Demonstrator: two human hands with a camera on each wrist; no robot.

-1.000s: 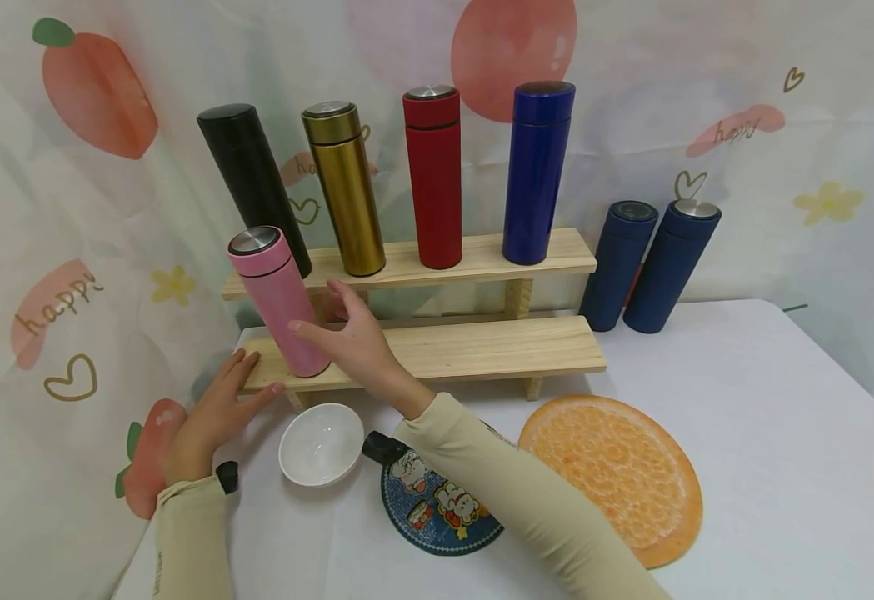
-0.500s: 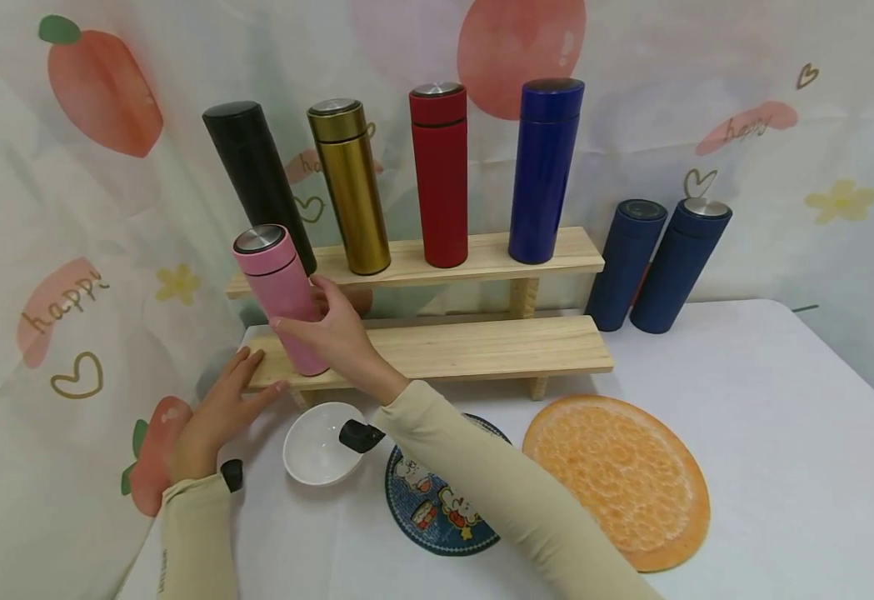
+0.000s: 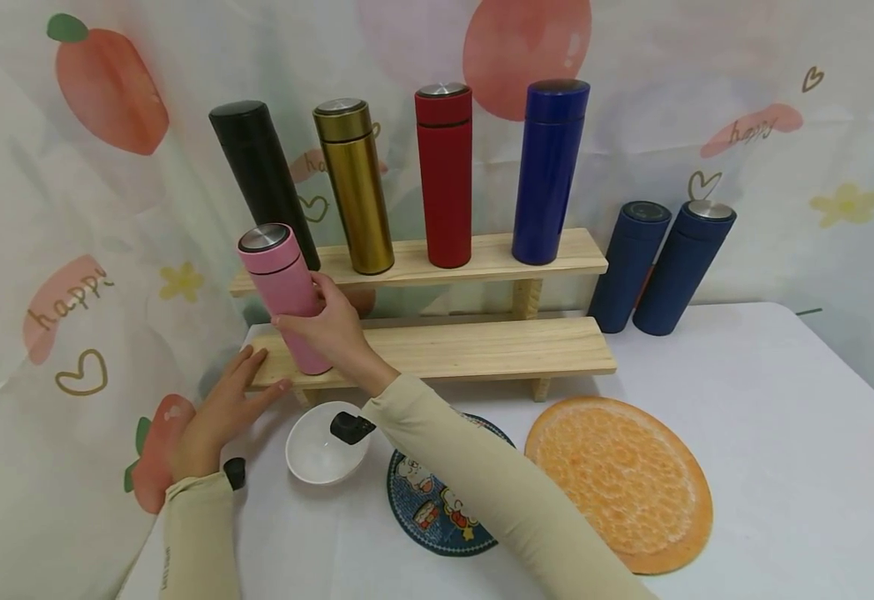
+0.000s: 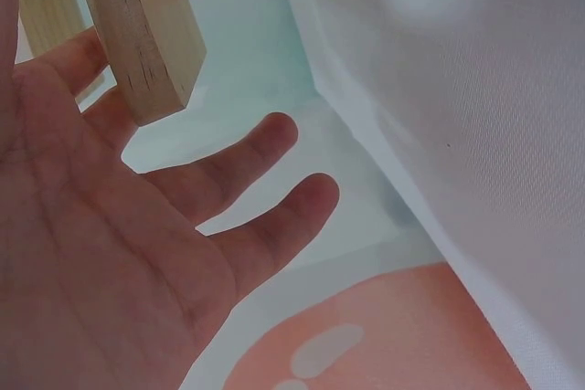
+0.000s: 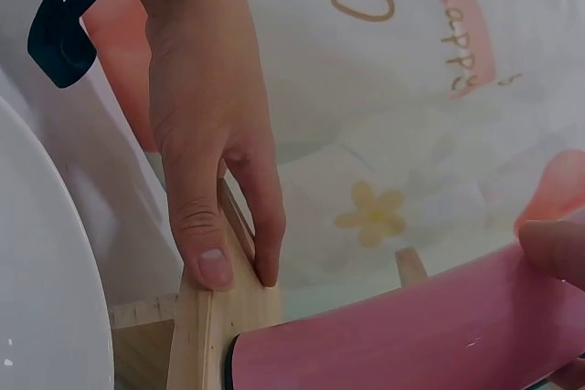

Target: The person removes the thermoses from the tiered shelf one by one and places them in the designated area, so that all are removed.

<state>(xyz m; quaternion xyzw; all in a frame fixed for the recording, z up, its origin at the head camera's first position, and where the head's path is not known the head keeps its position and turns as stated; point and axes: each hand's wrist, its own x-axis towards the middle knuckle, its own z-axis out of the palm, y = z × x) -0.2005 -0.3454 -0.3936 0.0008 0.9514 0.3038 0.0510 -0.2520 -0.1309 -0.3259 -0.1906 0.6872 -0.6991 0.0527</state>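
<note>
At the left end of the lower board stands a pink thermos bottle [image 3: 287, 292] with a steel-topped lid. My right hand [image 3: 332, 325] holds its body, thumb across the front and fingers round the far side; in the right wrist view only the thumb and a bit of a finger show. The two-tier wooden shelf [image 3: 466, 348] has its lower board's left end between the thumb and index finger of my left hand [image 3: 222, 408]. In the left wrist view, two other fingers stretch straight past the board end.
On the upper board stand black [image 3: 264, 171], gold [image 3: 354, 187], red [image 3: 444, 175] and blue [image 3: 551, 171] thermos bottles. Two navy bottles [image 3: 680, 271] are at the right. In front lie a white bowl [image 3: 317, 458], a blue patterned mat [image 3: 437, 533] and an orange round mat [image 3: 624, 483].
My right hand has moved left onto the pink thermos bottle and closed round it. The left hand stays at the shelf end. The whole head view has shifted slightly.
</note>
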